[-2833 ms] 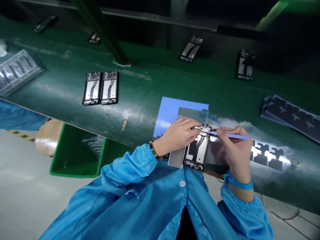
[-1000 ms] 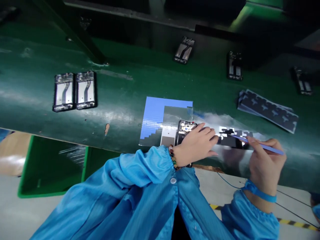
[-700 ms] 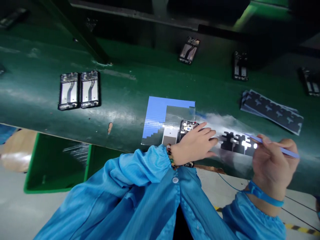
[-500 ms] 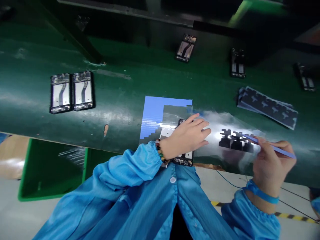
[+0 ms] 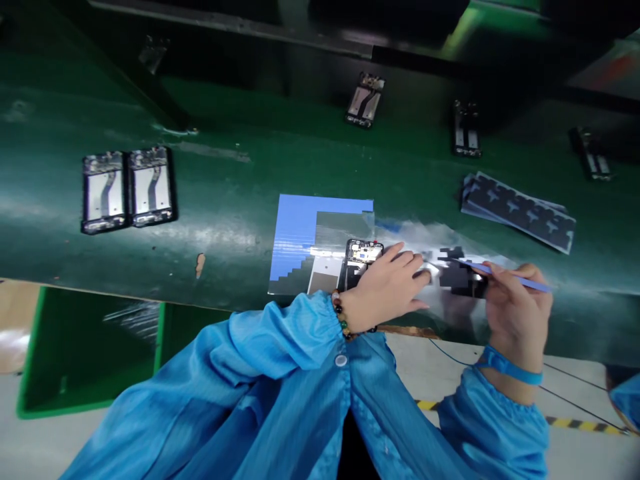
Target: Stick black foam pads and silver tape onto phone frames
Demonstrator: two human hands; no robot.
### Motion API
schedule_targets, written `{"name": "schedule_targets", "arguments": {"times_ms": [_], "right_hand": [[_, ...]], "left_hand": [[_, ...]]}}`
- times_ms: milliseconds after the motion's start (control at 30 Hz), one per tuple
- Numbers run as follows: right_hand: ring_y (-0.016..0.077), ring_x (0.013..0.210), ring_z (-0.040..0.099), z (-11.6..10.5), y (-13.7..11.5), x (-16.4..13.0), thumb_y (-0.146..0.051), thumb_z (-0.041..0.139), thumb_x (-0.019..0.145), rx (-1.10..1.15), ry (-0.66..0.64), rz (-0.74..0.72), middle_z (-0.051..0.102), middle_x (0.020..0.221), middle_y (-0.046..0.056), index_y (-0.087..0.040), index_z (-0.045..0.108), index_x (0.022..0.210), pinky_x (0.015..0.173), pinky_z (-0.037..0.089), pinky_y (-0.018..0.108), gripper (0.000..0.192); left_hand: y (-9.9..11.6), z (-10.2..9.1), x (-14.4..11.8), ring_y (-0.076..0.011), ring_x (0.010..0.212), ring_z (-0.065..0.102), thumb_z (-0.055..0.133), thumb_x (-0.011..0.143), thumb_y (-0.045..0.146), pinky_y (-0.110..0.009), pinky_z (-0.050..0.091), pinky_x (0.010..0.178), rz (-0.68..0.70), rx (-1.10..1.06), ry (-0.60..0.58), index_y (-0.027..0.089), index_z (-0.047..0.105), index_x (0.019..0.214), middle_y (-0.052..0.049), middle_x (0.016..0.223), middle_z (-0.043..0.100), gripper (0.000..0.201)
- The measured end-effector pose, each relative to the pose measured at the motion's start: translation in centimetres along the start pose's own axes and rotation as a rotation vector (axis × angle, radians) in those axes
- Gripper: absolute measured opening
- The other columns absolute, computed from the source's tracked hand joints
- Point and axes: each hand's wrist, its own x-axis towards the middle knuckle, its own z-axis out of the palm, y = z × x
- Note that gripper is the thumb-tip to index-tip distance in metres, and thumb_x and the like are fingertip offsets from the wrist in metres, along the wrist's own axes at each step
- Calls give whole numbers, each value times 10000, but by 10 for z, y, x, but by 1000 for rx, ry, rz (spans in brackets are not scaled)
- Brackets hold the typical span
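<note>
My left hand (image 5: pixel 390 287) lies flat, fingers spread, on an opened phone body (image 5: pixel 361 257) that rests on a grey sheet over a blue mat (image 5: pixel 300 227). My right hand (image 5: pixel 517 313) grips a thin blue stick tool (image 5: pixel 515 279) like a pen. Its tip points left at a shiny sheet with black sticker shapes (image 5: pixel 457 273) lying right of the phone. Most of the phone is hidden under my left hand.
Two opened phone bodies (image 5: pixel 127 189) lie side by side at the left on the green belt (image 5: pixel 240 180). More phone bodies (image 5: pixel 365 100) lie far back. A stack of dark sticker sheets (image 5: pixel 517 210) sits at the right. A green bin (image 5: pixel 90 347) stands below left.
My right hand left the phone and moved right to the sticker sheet with the tool. My left hand shifted from the phone's top to lie flat over it.
</note>
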Motion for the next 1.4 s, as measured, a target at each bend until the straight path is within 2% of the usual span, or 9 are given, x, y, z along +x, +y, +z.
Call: {"name": "schedule_targets", "arguments": {"times_ms": [100, 167, 333, 433, 600, 933, 1400], "right_hand": [[173, 749, 763, 8, -5, -7, -215, 954, 536, 67, 3, 5, 738, 688, 4, -240, 556, 686, 846, 599, 304, 426], [181, 779, 770, 17, -7, -22, -224, 960, 572, 65, -20, 4, 738, 699, -4, -238, 572, 705, 877, 606, 326, 411], [192, 848, 779, 53, -1, -73, -260, 985, 683, 10, -113, -1, 758, 763, -31, -236, 578, 745, 957, 618, 406, 413], [197, 911, 789, 75, 6, -95, -286, 961, 751, -9, -167, 20, 760, 793, -30, -239, 540, 746, 1062, 597, 466, 423], [193, 950, 798, 95, 12, -111, -237, 929, 795, -7, -162, -9, 750, 770, -41, -245, 547, 769, 1121, 574, 466, 383], [188, 913, 803, 109, 13, -121, -180, 913, 785, -8, -88, -60, 709, 716, -59, -244, 533, 759, 1158, 555, 473, 387], [185, 887, 796, 107, 15, -121, -201, 896, 790, -72, -110, -50, 714, 750, -61, -250, 527, 765, 1230, 501, 541, 373]], "left_hand": [[-9, -8, -7, -303, 1378, 610, 623, 1071, 593, -498, 327, 1324, 13, -27, 21, 150, 689, 1330, -154, 1473, 651, 517], [-25, -18, -20, -300, 1388, 606, 635, 1079, 538, -497, 334, 1319, -34, -41, 51, 150, 683, 1340, -145, 1476, 655, 470], [-76, -40, -63, -274, 1267, 645, 715, 1054, 345, -466, 472, 1142, -201, -178, 75, 187, 665, 1378, -83, 1364, 725, 364], [-90, -40, -78, -252, 1286, 643, 696, 1065, 303, -442, 481, 1112, -221, -316, 73, 197, 652, 1405, -63, 1376, 738, 359], [-92, -30, -79, -243, 1297, 643, 665, 1070, 258, -443, 482, 1112, -251, -395, 96, 195, 666, 1400, -66, 1359, 755, 336], [-91, -29, -80, -244, 1284, 645, 702, 1051, 259, -425, 471, 1089, -270, -421, 115, 208, 666, 1411, -62, 1365, 756, 366], [-91, -28, -79, -245, 1252, 651, 719, 1040, 253, -427, 483, 1070, -267, -408, 134, 193, 681, 1391, -56, 1347, 766, 358]]}}
